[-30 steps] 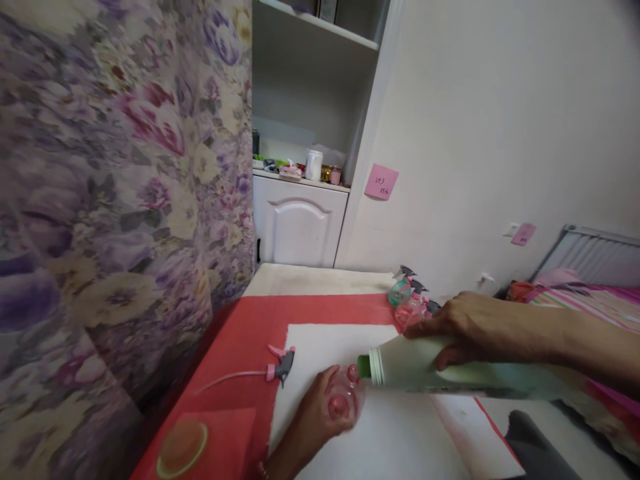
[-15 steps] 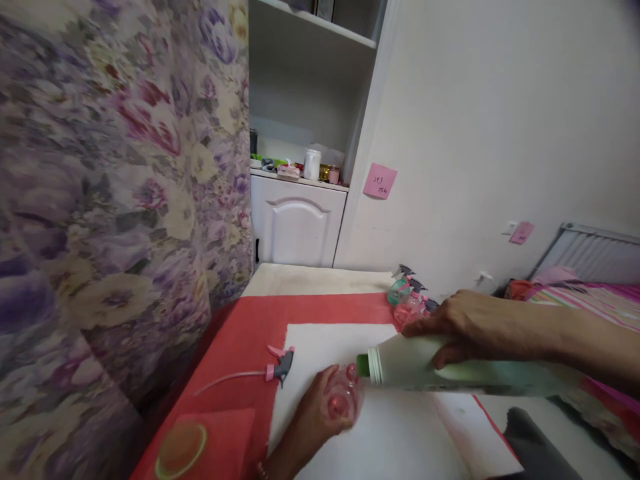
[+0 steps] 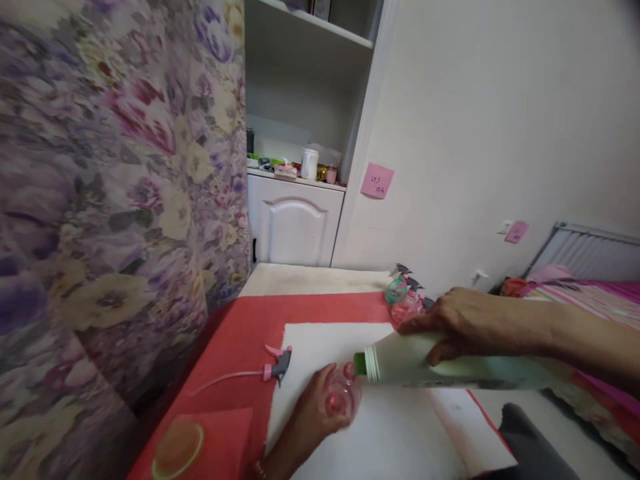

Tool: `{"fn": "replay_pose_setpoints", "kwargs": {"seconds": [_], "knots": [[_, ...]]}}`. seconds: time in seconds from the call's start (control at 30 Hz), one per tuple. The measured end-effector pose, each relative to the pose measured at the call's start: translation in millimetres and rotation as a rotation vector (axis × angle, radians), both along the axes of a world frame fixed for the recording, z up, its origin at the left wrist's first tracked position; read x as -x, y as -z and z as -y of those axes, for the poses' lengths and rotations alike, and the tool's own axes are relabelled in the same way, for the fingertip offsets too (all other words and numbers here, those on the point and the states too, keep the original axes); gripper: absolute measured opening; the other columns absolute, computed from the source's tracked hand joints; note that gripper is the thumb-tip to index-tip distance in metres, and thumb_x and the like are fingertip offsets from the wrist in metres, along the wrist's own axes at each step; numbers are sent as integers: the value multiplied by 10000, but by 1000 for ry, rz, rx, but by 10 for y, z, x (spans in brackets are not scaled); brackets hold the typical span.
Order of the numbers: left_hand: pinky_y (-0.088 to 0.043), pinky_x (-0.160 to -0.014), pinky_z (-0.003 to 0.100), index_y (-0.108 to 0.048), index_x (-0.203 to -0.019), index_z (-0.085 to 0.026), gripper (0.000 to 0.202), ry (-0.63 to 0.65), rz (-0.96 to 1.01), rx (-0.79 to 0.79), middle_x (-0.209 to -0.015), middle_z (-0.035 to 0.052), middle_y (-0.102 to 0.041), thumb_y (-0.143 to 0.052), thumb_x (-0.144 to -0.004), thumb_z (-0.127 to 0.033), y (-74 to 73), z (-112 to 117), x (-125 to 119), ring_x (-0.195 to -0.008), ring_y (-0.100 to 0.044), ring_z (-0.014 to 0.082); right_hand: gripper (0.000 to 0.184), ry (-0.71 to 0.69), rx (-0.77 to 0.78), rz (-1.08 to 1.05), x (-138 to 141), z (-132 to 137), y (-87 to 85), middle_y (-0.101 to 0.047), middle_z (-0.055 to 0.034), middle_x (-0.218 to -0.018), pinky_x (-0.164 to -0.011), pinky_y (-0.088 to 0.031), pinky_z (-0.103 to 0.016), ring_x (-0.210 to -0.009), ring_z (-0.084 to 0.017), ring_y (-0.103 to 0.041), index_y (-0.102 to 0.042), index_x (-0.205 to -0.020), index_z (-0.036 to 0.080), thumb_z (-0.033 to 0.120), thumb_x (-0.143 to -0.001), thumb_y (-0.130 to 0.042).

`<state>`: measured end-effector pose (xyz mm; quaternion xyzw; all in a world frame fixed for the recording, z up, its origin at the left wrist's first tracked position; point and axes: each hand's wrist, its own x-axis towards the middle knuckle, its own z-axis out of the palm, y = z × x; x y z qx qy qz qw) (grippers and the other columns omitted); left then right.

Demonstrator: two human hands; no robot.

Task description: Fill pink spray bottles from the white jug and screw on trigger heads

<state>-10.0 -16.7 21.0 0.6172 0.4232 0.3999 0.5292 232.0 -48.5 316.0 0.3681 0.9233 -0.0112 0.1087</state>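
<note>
My left hand (image 3: 320, 410) is closed around a clear pink spray bottle (image 3: 343, 393) whose top is off. With my right hand (image 3: 453, 327) I grip a large pale green bottle (image 3: 405, 357), tipped almost level. Its green spout (image 3: 359, 364) meets or nearly meets the small bottle's mouth; whether liquid is flowing I cannot tell. Left of my hands, a grey and pink trigger sprayer head (image 3: 280, 367) with a long tube lies across the red cover and the edge of the white sheet.
Several spray bottles (image 3: 406, 303) stand at the table's back right, behind my right hand. A round green-rimmed lid-like object (image 3: 177, 450) lies front left. The white sheet (image 3: 310, 340) covers part of the red table cover (image 3: 250, 320). A floral curtain (image 3: 125, 200) hangs at left.
The view has shifted slightly. Both hands keep their grips, and the large bottle's spout stays at the small bottle's mouth.
</note>
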Motion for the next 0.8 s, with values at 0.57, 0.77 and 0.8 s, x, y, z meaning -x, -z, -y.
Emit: {"fn": "replay_pose_setpoints", "kwargs": {"seconds": [0.57,0.77,0.8], "knots": [[-424,-1056,349,-410,-1319,-223,840,23,40,-1,-1428,99,-491,-685,-543,-56,60,-18,6,-1309,-470,260,404,9,38,6,44,22,-57,-721,-29,-886,-631,-437,-243,-712,-167,-654,-610,-1247,286,498,-908,-558],[-409,-1069,372,-444,-1314,-227,840,15,15,-28,-1419,100,-510,-697,-530,-64,103,-45,7,-1318,-461,292,413,8,55,11,64,24,-81,-720,-41,-909,-653,-452,-244,-737,-174,-658,-601,-1265,272,485,-914,-553],[-415,-1063,372,-444,-1317,-230,840,16,18,-30,-1421,98,-509,-698,-533,-70,110,-47,7,-1316,-463,295,410,7,59,11,67,24,-85,-719,-41,-911,-656,-453,-245,-741,-175,-658,-602,-1263,271,482,-914,-554]]}}
